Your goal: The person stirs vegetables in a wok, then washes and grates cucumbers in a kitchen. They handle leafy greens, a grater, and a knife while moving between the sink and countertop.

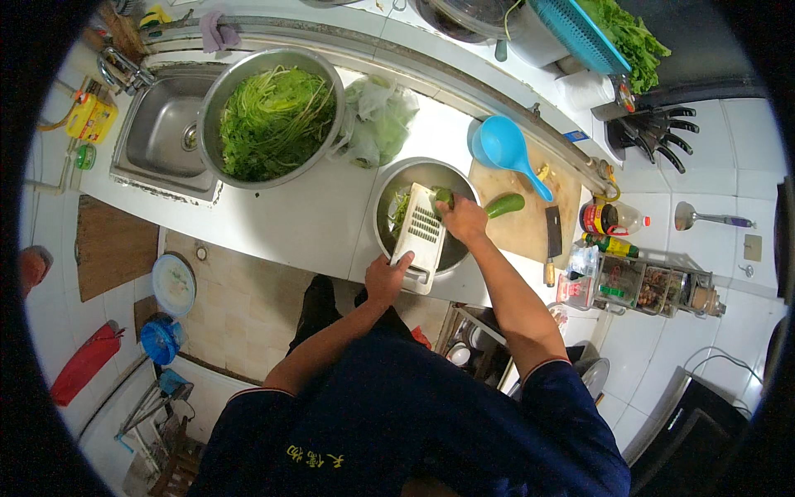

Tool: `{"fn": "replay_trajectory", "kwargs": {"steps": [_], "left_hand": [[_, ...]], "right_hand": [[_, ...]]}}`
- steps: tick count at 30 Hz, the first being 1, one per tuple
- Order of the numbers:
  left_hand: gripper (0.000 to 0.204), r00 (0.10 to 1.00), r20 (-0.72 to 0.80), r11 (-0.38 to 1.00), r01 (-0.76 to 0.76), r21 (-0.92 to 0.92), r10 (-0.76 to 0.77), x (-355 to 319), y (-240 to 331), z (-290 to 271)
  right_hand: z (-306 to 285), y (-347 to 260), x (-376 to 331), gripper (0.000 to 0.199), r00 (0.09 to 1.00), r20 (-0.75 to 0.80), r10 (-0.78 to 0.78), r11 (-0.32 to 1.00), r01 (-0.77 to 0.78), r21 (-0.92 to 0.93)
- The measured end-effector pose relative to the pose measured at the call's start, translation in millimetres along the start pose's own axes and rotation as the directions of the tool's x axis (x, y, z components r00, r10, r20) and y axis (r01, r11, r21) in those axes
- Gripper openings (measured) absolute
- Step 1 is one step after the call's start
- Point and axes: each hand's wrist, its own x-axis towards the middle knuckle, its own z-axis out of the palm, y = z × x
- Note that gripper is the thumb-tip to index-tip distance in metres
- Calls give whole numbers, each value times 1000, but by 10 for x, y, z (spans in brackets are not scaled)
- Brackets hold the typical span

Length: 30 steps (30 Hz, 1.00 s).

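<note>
My left hand (386, 278) grips the near end of a white grater (420, 236), which leans across a steel bowl (383, 192) on the white counter. In my right hand (465, 220) is a piece of green cucumber (444, 197), at the upper right edge of the grater; the fingers partly cover it. Some pale green shreds (401, 207) lie inside the bowl, left of the grater. Just right of the bowl, a smooth whole cucumber (505, 205) rests on the wooden cutting board (522, 236).
A blue ladle (503, 142) and a cleaver (554, 234) lie on the board. Farther left stand a big steel basin of leafy greens (319, 66), a plastic bag (379, 120) and the sink (157, 149). Bottles (600, 219) and a spice rack (654, 286) stand to the right.
</note>
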Motion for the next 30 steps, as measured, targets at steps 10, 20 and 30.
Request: {"fn": "replay_trajectory", "kwargs": {"steps": [10, 20, 30], "left_hand": [[47, 1000, 18, 1000, -14, -17, 14, 2, -9, 29], [46, 1000, 8, 999, -23, 42, 22, 4, 19, 9], [43, 999, 29, 999, 35, -6, -35, -32, 110, -15]], "right_hand": [[-95, -233, -761, 56, 994, 64, -91, 996, 92, -21], [-131, -129, -361, 58, 988, 153, -14, 1000, 12, 14], [-280, -207, -1240, 48, 992, 96, -83, 989, 70, 130]]}}
